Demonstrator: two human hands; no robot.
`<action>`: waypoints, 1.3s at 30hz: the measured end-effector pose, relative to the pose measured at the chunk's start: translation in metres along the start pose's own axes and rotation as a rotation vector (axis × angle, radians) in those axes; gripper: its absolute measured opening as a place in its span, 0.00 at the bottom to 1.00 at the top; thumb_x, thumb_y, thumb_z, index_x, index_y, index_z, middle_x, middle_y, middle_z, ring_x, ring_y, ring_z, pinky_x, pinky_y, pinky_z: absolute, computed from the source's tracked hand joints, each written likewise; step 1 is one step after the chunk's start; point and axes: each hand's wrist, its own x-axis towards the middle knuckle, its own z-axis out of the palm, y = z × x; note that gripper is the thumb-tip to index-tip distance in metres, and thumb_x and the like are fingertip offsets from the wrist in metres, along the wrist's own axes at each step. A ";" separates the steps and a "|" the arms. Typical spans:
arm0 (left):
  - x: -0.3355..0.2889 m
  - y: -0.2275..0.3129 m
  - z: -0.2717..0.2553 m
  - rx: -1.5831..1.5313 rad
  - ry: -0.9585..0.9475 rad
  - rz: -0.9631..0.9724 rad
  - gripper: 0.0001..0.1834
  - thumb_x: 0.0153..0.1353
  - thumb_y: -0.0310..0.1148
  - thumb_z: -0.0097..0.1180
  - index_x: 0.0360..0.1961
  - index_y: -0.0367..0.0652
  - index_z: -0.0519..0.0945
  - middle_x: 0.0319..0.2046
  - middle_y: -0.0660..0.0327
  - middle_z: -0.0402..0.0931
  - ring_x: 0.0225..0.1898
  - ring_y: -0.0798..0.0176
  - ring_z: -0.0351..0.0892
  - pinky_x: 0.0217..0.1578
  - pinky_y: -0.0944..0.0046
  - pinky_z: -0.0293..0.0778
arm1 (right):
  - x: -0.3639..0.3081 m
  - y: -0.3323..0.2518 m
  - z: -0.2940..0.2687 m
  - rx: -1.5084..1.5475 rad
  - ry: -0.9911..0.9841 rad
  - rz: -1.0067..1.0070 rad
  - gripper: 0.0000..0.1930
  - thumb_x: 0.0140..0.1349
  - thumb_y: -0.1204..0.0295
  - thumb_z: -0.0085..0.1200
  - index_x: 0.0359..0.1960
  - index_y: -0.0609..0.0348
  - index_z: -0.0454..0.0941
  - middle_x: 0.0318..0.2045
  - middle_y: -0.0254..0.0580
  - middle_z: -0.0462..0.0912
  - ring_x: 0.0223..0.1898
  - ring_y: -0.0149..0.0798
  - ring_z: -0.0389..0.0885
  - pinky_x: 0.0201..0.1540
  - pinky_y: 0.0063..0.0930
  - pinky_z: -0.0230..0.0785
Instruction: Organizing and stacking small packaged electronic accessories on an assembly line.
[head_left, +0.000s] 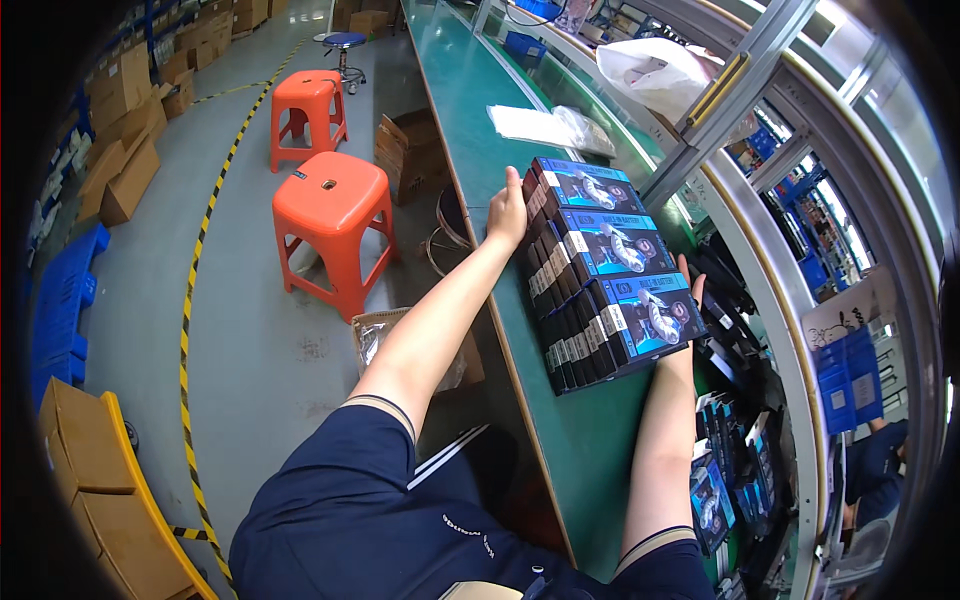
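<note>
A block of black and blue product boxes (622, 247), stacked in three side-by-side piles with several boxes each, is between my hands over the green bench. My left hand (508, 212) presses against the block's left far side, thumb up and the other fingers mostly hidden. On the opposite side my right hand (696, 288) grips the block's right edge; only some fingertips show past the boxes, and the palm is hidden. Both hands clasp the block together. Whether its underside touches the bench top, I cannot tell.
More blue-black boxes (711, 505) lie at the bench's right side, near dark items. White sheets (530, 126) and a white plastic bag (655, 75) are farther along the green bench (447, 78). A metal post (735, 90) rises right. Orange stools (335, 200) stand left.
</note>
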 end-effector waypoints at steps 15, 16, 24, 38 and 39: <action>-0.106 0.038 0.027 0.123 0.077 0.140 0.43 0.72 0.59 0.27 0.73 0.34 0.42 0.74 0.42 0.38 0.76 0.45 0.35 0.72 0.45 0.32 | -0.077 0.004 0.000 -0.107 0.069 -0.033 0.28 0.73 0.50 0.38 0.61 0.60 0.70 0.59 0.48 0.75 0.58 0.49 0.75 0.63 0.45 0.66; -0.108 0.042 0.031 0.177 0.073 0.142 0.43 0.72 0.59 0.27 0.73 0.34 0.41 0.74 0.42 0.38 0.76 0.45 0.35 0.72 0.44 0.32 | -0.078 0.007 -0.002 -0.203 0.062 -0.095 0.27 0.73 0.51 0.38 0.61 0.60 0.70 0.58 0.47 0.76 0.57 0.49 0.76 0.62 0.44 0.67; -0.116 0.024 0.027 -0.280 0.074 0.059 0.43 0.73 0.60 0.24 0.74 0.34 0.39 0.76 0.48 0.34 0.77 0.51 0.32 0.73 0.57 0.33 | -0.099 0.018 0.007 0.076 0.373 -0.222 0.40 0.69 0.37 0.31 0.55 0.67 0.74 0.58 0.50 0.76 0.62 0.50 0.71 0.66 0.46 0.60; -0.204 0.058 0.033 0.174 -0.122 0.118 0.42 0.73 0.57 0.31 0.75 0.40 0.37 0.73 0.34 0.28 0.75 0.35 0.28 0.72 0.45 0.32 | -0.044 0.013 -0.010 -0.564 -0.016 0.000 0.25 0.71 0.56 0.42 0.62 0.59 0.70 0.58 0.46 0.77 0.56 0.46 0.77 0.60 0.42 0.72; -0.203 0.057 0.030 0.195 -0.119 0.128 0.42 0.73 0.57 0.31 0.75 0.41 0.36 0.73 0.33 0.28 0.75 0.35 0.28 0.72 0.45 0.32 | -0.042 0.016 -0.014 -0.489 0.010 0.039 0.25 0.71 0.56 0.42 0.62 0.59 0.70 0.57 0.46 0.77 0.56 0.46 0.77 0.59 0.42 0.72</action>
